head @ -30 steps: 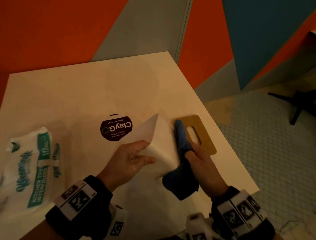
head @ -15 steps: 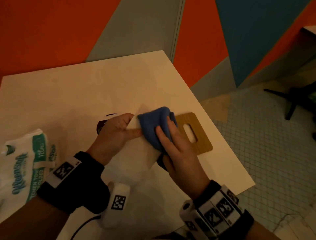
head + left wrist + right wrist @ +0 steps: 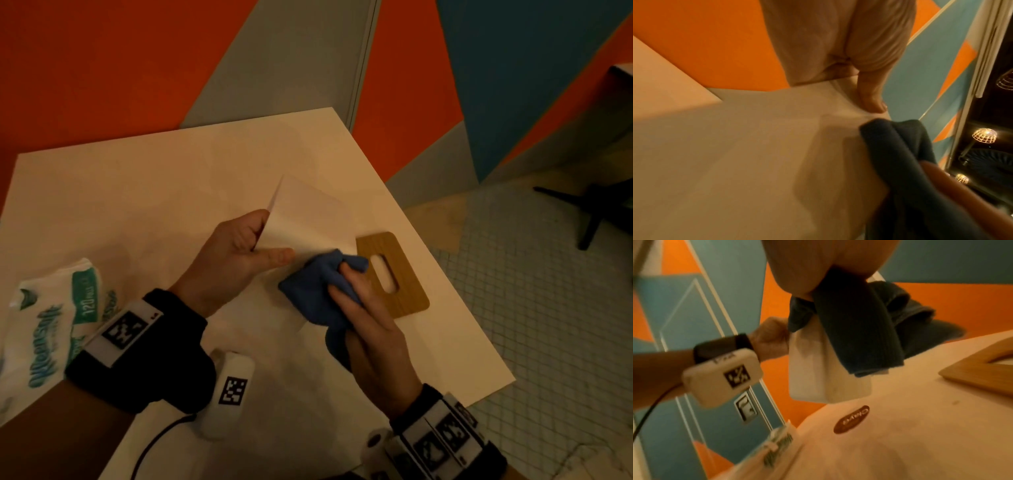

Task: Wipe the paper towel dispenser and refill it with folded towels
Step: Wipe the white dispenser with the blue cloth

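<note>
My left hand point(image 3: 239, 253) grips the white dispenser box point(image 3: 308, 219) by its left edge and holds it tilted above the table; the thumb point(image 3: 871, 97) lies on its face. My right hand point(image 3: 359, 308) holds a bunched blue cloth point(image 3: 315, 284) against the box's near right side. In the right wrist view the cloth point(image 3: 855, 331) drapes over the white box point(image 3: 818, 373), which hangs off the table. The wooden lid with a slot point(image 3: 390, 274) lies flat to the right. A pack of folded towels point(image 3: 48, 325) lies at the left edge.
The white table point(image 3: 171, 178) stands against an orange, grey and blue wall. A dark round sticker point(image 3: 851, 419) is on the tabletop under the box. The table's right edge drops to a tiled floor point(image 3: 531, 308), with a dark chair base point(image 3: 596, 205) beyond.
The cloth has slid from the box's upper part back down toward its near right corner. My left hand keeps its grip, and the box face now tilts more toward me.
</note>
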{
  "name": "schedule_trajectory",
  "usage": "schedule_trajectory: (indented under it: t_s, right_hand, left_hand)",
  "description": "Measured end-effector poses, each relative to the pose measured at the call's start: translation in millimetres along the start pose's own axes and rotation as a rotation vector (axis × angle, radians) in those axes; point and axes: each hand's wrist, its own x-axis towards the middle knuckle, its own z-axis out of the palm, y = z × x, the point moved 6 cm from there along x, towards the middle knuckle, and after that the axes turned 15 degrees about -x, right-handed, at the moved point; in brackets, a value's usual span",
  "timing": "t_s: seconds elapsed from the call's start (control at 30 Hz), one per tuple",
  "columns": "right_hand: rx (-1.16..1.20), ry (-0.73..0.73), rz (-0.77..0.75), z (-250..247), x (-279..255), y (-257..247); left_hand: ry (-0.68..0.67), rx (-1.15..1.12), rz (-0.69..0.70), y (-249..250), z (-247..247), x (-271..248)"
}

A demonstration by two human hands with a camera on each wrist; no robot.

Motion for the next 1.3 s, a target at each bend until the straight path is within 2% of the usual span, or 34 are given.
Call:
schedule_trajectory:
  t_s: [0.1, 0.17, 0.23, 0.37, 0.47, 0.6, 0.7, 0.8, 0.87, 0.93, 1.0, 1.13, 1.3]
  right_hand:
    - [0.069, 0.181, 0.098, -14.7, 11.3, 1.6]
    - [0.149, 0.231, 0.254, -23.5, 19.9, 11.1]
    - [0.276, 0.183, 0.419, -27.5, 33.2, 24.9]
    - [0.573, 0.0, 0.813, -14.3, 43.1, 65.6]
    - [0.822, -0.076, 0.855, -4.1, 41.7, 67.5]
    - [0.842, -0.148, 1.026, 9.3, 28.7, 73.2]
    - [0.913, -0.134, 1.035, 15.3, 26.2, 70.6]
    - [0.981, -0.108, 1.006, 19.1, 25.3, 65.9]
    - [1.035, -0.1, 0.999, 21.8, 23.8, 63.5]
    - [1.061, -0.088, 1.017, 25.5, 20.4, 62.7]
    - [1.065, -0.044, 1.031, 27.6, 17.5, 61.1]
    - [0.979, 0.088, 0.992, 22.7, 17.0, 59.9]
    - [0.804, 0.076, 0.795, 10.6, 20.8, 47.3]
  left_hand:
    - [-0.03, 0.02, 0.009, 1.9, 3.5, -2.8]
    - [-0.059, -0.006, -0.023, -0.1, 5.8, -7.0]
    - [-0.104, 0.034, -0.044, -3.7, 8.3, -12.3]
    - [-0.252, 0.158, -0.12, -15.7, 19.0, -23.2]
    - [-0.292, 0.227, -0.115, -18.6, 23.7, -25.0]
    - [-0.264, 0.237, -0.06, -10.3, 23.8, -24.9]
    - [-0.27, 0.123, -0.12, -10.8, 29.0, -26.9]
    - [-0.115, 0.048, -0.139, -13.4, 27.6, -20.9]
    - [-0.026, 0.102, -0.123, -12.2, 24.7, -16.7]
    - [0.035, 0.138, -0.13, -11.6, 18.8, -12.9]
    - [0.075, 0.089, -0.194, -15.5, 11.1, -11.5]
    - [0.146, -0.17, -0.358, -34.5, -1.2, -11.0]
    - [0.142, -0.144, -0.477, -39.7, 1.1, -16.0]
